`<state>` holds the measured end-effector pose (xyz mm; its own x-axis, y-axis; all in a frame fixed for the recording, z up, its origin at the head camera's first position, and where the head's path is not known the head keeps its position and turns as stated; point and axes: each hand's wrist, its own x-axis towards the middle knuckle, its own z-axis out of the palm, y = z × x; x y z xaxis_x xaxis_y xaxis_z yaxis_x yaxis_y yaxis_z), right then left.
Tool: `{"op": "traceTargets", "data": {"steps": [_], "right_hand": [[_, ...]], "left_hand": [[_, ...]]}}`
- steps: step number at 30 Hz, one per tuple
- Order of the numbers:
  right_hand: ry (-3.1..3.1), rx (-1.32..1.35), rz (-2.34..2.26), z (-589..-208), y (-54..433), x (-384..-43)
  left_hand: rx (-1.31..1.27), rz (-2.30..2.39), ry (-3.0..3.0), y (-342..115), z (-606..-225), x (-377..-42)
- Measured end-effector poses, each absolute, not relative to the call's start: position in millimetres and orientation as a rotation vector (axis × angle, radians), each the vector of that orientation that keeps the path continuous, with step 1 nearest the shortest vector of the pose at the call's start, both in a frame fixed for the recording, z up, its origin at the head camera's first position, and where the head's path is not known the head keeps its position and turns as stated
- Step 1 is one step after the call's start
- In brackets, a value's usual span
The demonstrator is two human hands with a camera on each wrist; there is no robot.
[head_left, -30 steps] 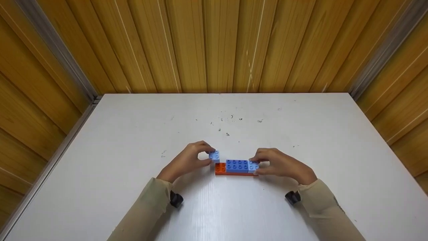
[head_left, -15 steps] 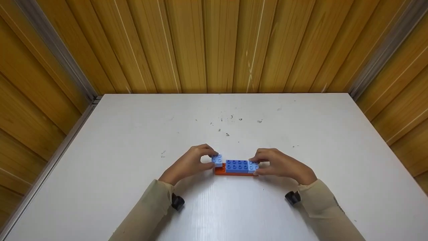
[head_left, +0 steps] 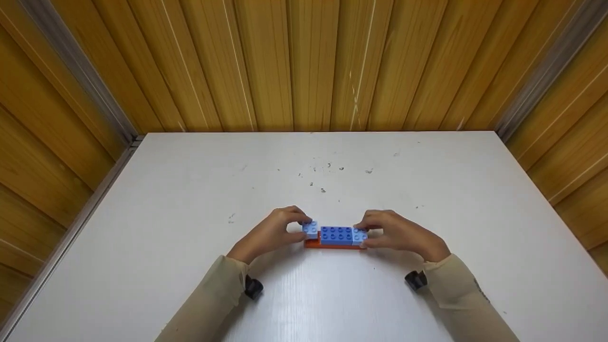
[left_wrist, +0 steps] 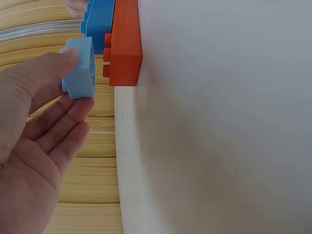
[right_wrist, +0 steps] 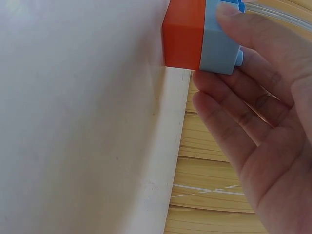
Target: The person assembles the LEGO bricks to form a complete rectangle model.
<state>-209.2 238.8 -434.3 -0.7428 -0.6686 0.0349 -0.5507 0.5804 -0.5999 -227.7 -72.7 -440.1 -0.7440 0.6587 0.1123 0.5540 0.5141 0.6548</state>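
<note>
My left hand pinches a light blue toy brick between thumb and fingers. In the left wrist view that brick hangs just above the studs at the bare end of a long red-orange brick, with a gap between them. A darker blue brick is seated along the middle of the red-orange one. At the other end sits a second light blue brick, flush on top. My right hand grips this second brick, thumb on the near side and fingers on the far side.
The stack stands on a white table with small dark marks beyond it. Yellow wood-patterned panels rise behind the table and on both sides. A black wrist camera sits at the left cuff, another at the right.
My left hand has brought its light blue brick slightly right and toward me, over the red-orange brick's bare studs, covering most of them. The right hand has stayed still.
</note>
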Motion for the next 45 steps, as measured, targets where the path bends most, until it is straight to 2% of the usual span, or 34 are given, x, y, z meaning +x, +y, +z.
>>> {"op": "traceTargets", "data": {"steps": [45], "right_hand": [[2.610, -1.060, -0.913, -437.3, 239.2, -210.8]], "left_hand": [[1.093, 1.041, 2.554, -68.9, -446.4, -224.5]]}}
